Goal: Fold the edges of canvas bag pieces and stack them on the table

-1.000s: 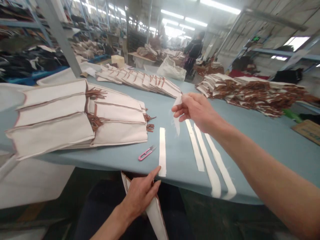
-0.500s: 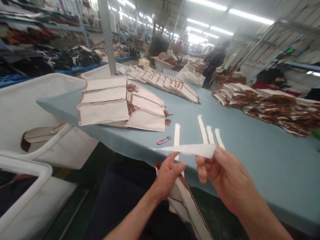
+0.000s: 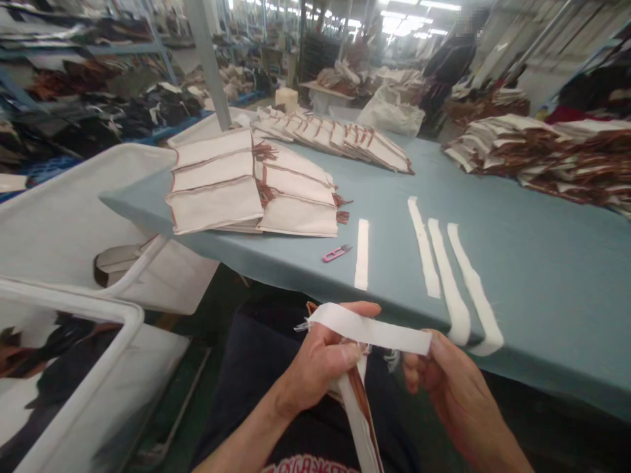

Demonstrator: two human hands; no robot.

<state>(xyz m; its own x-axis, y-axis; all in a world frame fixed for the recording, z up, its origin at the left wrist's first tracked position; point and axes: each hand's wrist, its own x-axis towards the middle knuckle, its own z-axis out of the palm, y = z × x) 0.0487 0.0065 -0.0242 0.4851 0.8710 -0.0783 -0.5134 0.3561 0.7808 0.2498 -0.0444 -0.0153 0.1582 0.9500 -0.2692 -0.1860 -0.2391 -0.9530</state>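
Note:
My right hand (image 3: 451, 374) pinches one end of a white fabric strip (image 3: 389, 334) between thumb and fingers. The strip's other end drapes over my left hand (image 3: 313, 368), with frayed threads hanging from it. My left hand is closed around the top of a cream fabric piece with brown edging (image 3: 359, 420), which hangs down over my lap. Part of that piece is hidden by the hand. Beyond my hands, pink thread snips (image 3: 336, 253) lie beside a short cream strip (image 3: 362, 256). Three longer strips (image 3: 449, 286) lie to the right, two bending over the table edge.
Stacked cream panels with brown tassels (image 3: 217, 197) lie on the blue-green table (image 3: 389, 230) at the left. A fanned row (image 3: 340, 135) lies behind, a big pile (image 3: 547, 157) at right. White bins (image 3: 123, 309) stand left; a person (image 3: 446, 62) is in the background.
The view has tilted down. The strip has moved lower, from just past my left hand to lying across it. My right hand still pinches its end.

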